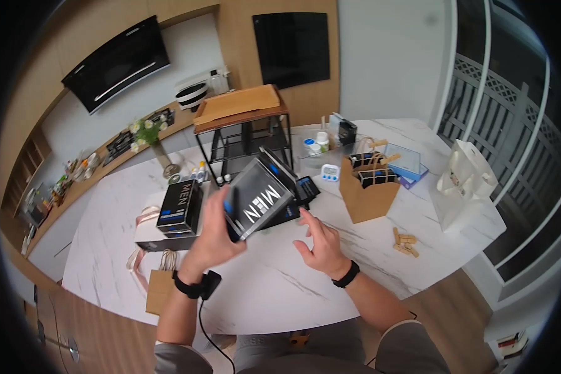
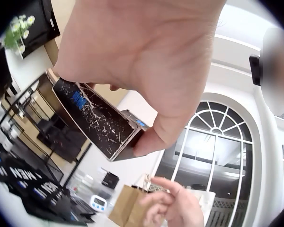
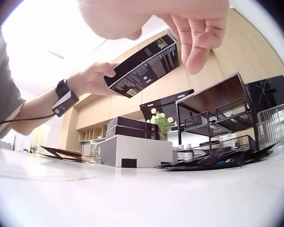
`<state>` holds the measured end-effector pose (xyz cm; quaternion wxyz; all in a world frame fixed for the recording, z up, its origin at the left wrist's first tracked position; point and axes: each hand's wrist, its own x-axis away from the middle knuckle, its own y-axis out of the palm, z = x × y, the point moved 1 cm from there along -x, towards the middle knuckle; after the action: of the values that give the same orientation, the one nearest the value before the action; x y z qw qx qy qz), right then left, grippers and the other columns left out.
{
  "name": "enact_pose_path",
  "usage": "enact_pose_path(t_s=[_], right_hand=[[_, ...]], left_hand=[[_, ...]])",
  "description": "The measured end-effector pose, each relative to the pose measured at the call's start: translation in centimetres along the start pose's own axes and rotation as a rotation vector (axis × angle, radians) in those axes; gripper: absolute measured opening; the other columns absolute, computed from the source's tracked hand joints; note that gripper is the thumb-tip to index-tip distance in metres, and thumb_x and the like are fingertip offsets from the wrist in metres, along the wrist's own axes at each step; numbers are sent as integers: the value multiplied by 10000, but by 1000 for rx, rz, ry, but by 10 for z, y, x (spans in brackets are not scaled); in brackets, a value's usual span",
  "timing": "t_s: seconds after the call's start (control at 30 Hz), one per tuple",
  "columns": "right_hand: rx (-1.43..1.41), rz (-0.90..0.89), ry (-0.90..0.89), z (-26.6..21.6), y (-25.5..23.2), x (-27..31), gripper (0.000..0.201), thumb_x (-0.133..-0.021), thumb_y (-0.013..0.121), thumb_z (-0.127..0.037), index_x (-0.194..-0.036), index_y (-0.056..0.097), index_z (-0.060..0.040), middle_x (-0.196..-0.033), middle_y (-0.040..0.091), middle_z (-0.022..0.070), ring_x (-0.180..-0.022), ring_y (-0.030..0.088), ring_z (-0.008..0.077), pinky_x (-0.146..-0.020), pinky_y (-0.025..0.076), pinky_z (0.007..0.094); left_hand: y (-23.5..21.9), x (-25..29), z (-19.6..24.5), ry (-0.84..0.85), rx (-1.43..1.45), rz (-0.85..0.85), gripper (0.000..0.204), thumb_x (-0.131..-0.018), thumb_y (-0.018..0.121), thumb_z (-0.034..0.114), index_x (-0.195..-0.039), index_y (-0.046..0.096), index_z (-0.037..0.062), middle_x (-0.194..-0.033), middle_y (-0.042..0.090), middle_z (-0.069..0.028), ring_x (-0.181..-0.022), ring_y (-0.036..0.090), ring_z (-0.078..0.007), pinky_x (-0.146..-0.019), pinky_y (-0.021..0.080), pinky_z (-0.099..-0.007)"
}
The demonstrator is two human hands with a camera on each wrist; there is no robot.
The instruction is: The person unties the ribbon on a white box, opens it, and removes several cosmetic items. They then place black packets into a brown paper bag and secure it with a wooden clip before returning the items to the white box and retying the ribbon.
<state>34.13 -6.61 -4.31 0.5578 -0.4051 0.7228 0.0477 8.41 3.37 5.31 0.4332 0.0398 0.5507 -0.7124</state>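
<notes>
Left hand (image 1: 213, 235) first: with it I grip a black rectangular cardboard box with white "MEN" lettering (image 1: 258, 193), tilted and raised off the table at the middle of the head view; my right hand (image 1: 323, 246), just right of it, holds nothing, fingers loosely spread; the step in hand looks to me like handling this box in the air, and the next move, I judge, calls for a steady left grip with the right free to support; bare white marble-patterned tabletop (image 1: 280, 280) at lower centre gives most room, down to its curved near edge; behind, the black metal rack with a wooden top (image 1: 249, 117) and a heap of flat black packets (image 1: 307, 189) crowd me; leftward, a white box (image 1: 151, 233) bearing stacked black boxes (image 1: 178, 209) limits my swing; rightward, an upright brown paper bag (image 1: 368, 199) does likewise.
</notes>
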Motion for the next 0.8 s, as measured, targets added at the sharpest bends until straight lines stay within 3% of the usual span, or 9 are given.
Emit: enact_pose_path(t_s=[0.13,0.27,0.4,0.47,0.5,0.53,0.6,0.63,0.8], right_hand=[[-226,-23,176,16,-1,7,847,-861,835,-273,-1525,430,60,-992,724,150,-722,689,268,-651,562,363],[-347,85,345,13,-2,6,760,-850,840,-180,-1464,468,70,-1031,735,161,-743,703,246,-637,560,332],[-204,187,84,15,-1,3,688,-832,841,-138,-1400,511,69,-1024,739,168,-744,720,240,-634,565,310],[-242,49,131,8,-4,4,652,-820,840,-117,-1366,536,71,-1011,741,178,-736,735,251,-636,572,313],[-219,34,91,2,-6,1,574,-824,836,-106,-1304,568,59,-983,740,174,-715,736,266,-620,570,324],[-222,35,96,2,-4,3,574,-824,836,-106,-1304,568,59,-983,740,174,-715,736,266,-620,570,324],[-220,-59,51,1,-1,9,506,-828,832,-89,-1248,583,44,-958,732,163,-733,737,284,-629,577,337],[-232,-64,-2,0,-2,6,455,-826,834,-79,-1199,596,26,-1002,720,171,-740,733,301,-649,589,354],[-143,-68,-110,-1,-4,2,440,-789,844,-59,-1166,629,6,-1156,686,195,-847,739,323,-722,605,367]], left_hand=[[60,-5,18,12,32,-226,1278,-638,906,65,-1662,143,20,-1566,303,-269,-1487,331,-468,-1251,319,-451],[91,-12,24,-58,173,-318,1351,-639,970,115,-1680,114,19,-1580,295,-290,-1484,382,-465,-1235,355,-420],[88,-19,17,-87,396,-333,1290,-710,963,146,-1682,125,22,-1619,319,-266,-1506,390,-414,-1246,339,-426],[83,-24,2,-16,480,-231,1155,-794,921,164,-1655,175,-27,-1629,333,-251,-1488,409,-364,-1211,382,-448],[81,-24,-1,-18,592,-152,948,-853,874,130,-1612,324,-9,-1536,502,-187,-1414,511,-289,-1163,438,-417],[75,-25,-3,-22,591,-156,948,-853,874,130,-1612,324,-9,-1536,502,-187,-1414,511,-289,-1163,438,-417],[62,-27,-8,-162,717,-303,710,-877,847,100,-1497,513,6,-1366,657,-128,-1290,617,-216,-1106,490,-382],[56,-28,1,-157,684,-240,482,-881,818,41,-1335,657,22,-1207,725,-80,-1158,684,-179,-1031,530,-356],[39,-31,-4,64,539,-258,404,-834,833,13,-1215,702,15,-1227,710,-106,-1158,684,-237,-1026,521,-370]])
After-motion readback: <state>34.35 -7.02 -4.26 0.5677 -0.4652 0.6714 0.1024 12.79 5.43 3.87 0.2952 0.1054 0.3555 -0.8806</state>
